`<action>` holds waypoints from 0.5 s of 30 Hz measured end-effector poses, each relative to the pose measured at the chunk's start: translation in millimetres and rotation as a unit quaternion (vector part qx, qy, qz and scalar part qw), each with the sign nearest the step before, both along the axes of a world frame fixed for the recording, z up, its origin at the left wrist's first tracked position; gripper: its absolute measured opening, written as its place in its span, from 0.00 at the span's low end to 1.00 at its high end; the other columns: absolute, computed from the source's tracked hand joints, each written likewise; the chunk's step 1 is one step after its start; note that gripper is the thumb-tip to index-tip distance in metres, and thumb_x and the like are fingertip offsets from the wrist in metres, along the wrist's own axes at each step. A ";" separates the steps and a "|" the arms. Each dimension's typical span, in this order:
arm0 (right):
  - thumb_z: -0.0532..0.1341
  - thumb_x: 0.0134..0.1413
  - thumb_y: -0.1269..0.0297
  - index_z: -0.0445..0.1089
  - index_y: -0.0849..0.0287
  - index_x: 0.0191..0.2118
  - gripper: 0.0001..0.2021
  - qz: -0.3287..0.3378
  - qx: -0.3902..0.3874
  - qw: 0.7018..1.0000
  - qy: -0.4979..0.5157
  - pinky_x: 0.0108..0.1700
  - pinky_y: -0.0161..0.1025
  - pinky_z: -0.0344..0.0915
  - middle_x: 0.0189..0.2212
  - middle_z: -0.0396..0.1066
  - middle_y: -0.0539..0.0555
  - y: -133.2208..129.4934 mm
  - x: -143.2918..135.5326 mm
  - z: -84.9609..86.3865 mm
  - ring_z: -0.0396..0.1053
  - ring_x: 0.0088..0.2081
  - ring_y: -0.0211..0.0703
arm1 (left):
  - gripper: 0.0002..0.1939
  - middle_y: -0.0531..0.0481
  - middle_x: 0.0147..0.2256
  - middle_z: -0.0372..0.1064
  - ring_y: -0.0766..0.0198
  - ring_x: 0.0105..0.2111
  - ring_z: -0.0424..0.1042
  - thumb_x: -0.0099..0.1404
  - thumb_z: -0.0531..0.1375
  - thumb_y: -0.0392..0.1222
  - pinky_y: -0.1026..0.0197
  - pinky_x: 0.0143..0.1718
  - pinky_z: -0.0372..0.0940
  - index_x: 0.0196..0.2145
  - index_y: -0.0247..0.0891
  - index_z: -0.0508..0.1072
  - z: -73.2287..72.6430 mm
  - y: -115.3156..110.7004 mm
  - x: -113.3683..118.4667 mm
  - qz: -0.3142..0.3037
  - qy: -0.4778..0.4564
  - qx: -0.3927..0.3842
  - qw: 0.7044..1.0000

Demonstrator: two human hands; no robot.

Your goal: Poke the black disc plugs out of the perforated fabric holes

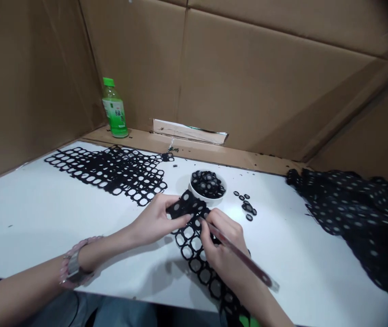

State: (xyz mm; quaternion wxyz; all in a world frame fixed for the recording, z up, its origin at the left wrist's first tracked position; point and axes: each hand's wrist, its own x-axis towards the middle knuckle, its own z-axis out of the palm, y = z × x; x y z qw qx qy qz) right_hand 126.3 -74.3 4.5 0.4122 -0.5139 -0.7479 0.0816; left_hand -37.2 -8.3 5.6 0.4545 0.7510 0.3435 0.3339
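The white table [27,227] has its near edge just above the person's legs [122,313]. A black strip [204,275] crosses that edge: its lower part is a lattice of round holes, its upper end darker, with pale dots. A bit of bright green [248,321] shows beside its lowest part.

The left hand [149,222] comes in over the table, a pink bracelet [65,272] and a metal band [74,267] at its wrist. Its thumb and fingers are closed on the strip's upper end. The right hand [226,240] pinches a slim dark-red tool [244,259], fingers together around it near its tip; the tip meets the strip beside the left thumb, and the clear butt slants back over the right forearm.

Just beyond stands a white bowl [210,199] heaped with black discs [206,182]; loose discs [248,207] lie to its right. Black netting [112,170] spreads at the far left, and a dotted black sheet [367,218] is bunched along the right. Behind the table runs a cardboard ledge [248,160] with dark scraps on it and an upright green bottle [115,113] at its left. Tall cardboard walls [248,68] enclose the far side and both flanks.
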 end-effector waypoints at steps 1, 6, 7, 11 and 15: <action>0.51 0.55 0.77 0.53 0.56 0.24 0.12 -0.003 0.003 1.000 -0.006 0.27 0.35 0.53 0.22 0.56 0.49 1.0 -2.5 -0.3 0.57 0.24 0.37 | 0.12 0.57 0.18 0.57 0.72 0.20 0.56 0.58 0.59 0.39 0.69 0.20 0.50 0.19 0.34 0.65 -0.4 -0.5 -0.6 0.003 0.003 0.027 1.000; 0.51 0.56 0.74 0.53 0.56 0.23 0.12 0.008 -0.024 0.999 0.020 0.27 0.35 0.52 0.22 0.56 0.48 2.8 1.4 4.8 0.56 0.24 0.37 | 0.10 0.58 0.18 0.56 0.72 0.20 0.55 0.56 0.59 0.39 0.69 0.20 0.52 0.20 0.34 0.65 2.4 0.1 -1.6 0.016 -0.015 0.026 0.999; 0.51 0.58 0.72 0.53 0.56 0.24 0.12 0.028 -0.056 0.997 0.051 0.28 0.35 0.52 0.22 0.56 0.48 2.6 6.2 6.3 0.56 0.24 0.37 | 0.10 0.58 0.18 0.58 0.71 0.20 0.57 0.56 0.60 0.41 0.69 0.20 0.53 0.21 0.34 0.66 3.5 0.9 -1.3 0.031 -0.022 0.002 0.999; 0.51 0.62 0.60 0.55 0.56 0.25 0.14 0.083 -0.196 0.959 0.187 0.30 0.34 0.52 0.22 0.54 0.45 0.6 29.2 6.5 0.54 0.26 0.36 | 0.10 0.55 0.22 0.65 0.65 0.24 0.65 0.52 0.61 0.45 0.66 0.25 0.61 0.24 0.35 0.68 6.9 3.7 0.7 0.120 -0.040 -0.074 0.989; 0.51 0.62 0.56 0.55 0.57 0.25 0.16 0.084 -0.233 0.945 0.213 0.31 0.34 0.51 0.21 0.52 0.45 -1.4 37.9 -0.8 0.52 0.26 0.36 | 0.10 0.54 0.23 0.69 0.63 0.25 0.68 0.52 0.61 0.46 0.63 0.28 0.64 0.25 0.36 0.69 6.7 3.6 2.3 0.095 -0.061 -0.161 0.981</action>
